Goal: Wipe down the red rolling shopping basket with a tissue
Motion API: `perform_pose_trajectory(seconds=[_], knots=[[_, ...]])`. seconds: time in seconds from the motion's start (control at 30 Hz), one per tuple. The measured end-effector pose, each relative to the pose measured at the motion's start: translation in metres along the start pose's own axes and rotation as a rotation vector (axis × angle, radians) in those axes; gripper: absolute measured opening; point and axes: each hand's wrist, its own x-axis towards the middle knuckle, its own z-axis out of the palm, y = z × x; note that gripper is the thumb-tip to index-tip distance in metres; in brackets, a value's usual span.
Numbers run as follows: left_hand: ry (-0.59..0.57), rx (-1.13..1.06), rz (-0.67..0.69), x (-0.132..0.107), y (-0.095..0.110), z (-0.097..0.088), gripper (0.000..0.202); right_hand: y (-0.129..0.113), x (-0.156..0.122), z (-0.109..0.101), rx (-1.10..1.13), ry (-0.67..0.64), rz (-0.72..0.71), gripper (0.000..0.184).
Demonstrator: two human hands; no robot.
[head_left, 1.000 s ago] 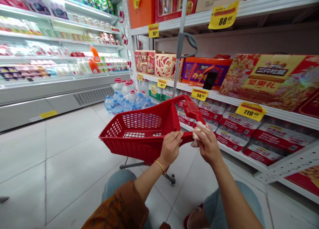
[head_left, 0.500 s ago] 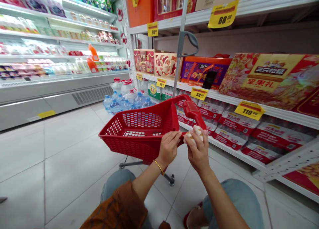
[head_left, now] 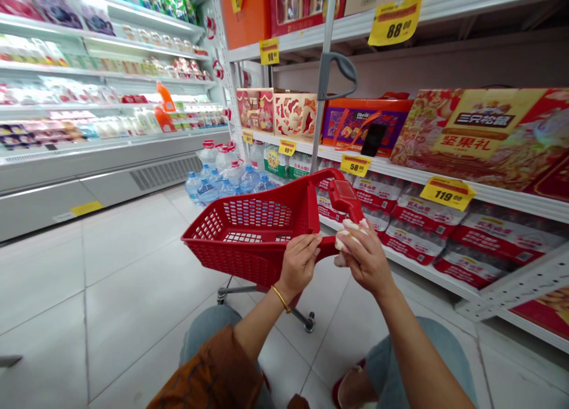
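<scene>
A red plastic shopping cart (head_left: 249, 252) with perforated basket walls stands in front of me, its looped handle (head_left: 344, 198) at the right end. My left hand (head_left: 300, 264) is closed over the cart's near side, where the basket meets the handle; a gold bracelet circles that wrist. In my right hand (head_left: 367, 255) is a bunched white cloth (head_left: 349, 234) with pale coloured patches, pressed against the near right bend of the handle. Part of the cloth is hidden behind my fingers. Inside the basket, the part I can see is bare red plastic.
Shelves (head_left: 444, 172) with gift boxes and packed water bottles run along the right. Large water bottles (head_left: 222, 178) stand on the floor behind the cart. A lit refrigerated case (head_left: 102, 160) lines the left. A grey pole with a hook (head_left: 338, 77) rises behind the handle.
My right hand and the cloth have slid right along the handle, away from my left hand. The left hand keeps its hold on the cart. The view has shifted slightly.
</scene>
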Motion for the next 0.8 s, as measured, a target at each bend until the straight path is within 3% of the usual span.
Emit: perform_pose_trajectory(seconds=[0.2,0.5,0.8], knots=[[0.015,-0.010,0.006,0.003,0.001,-0.002,0.032,0.008,-0.001,-0.009,0.159,-0.006,0.138,0.031],[0.063,-0.030,-0.030,0.005,0.005,-0.009,0.025,0.040,0.008,-0.019,0.401,-0.037,0.281,0.024],[0.123,-0.009,-0.091,-0.001,0.006,-0.015,0.019,0.009,0.006,-0.011,0.343,0.062,0.294,0.025]])
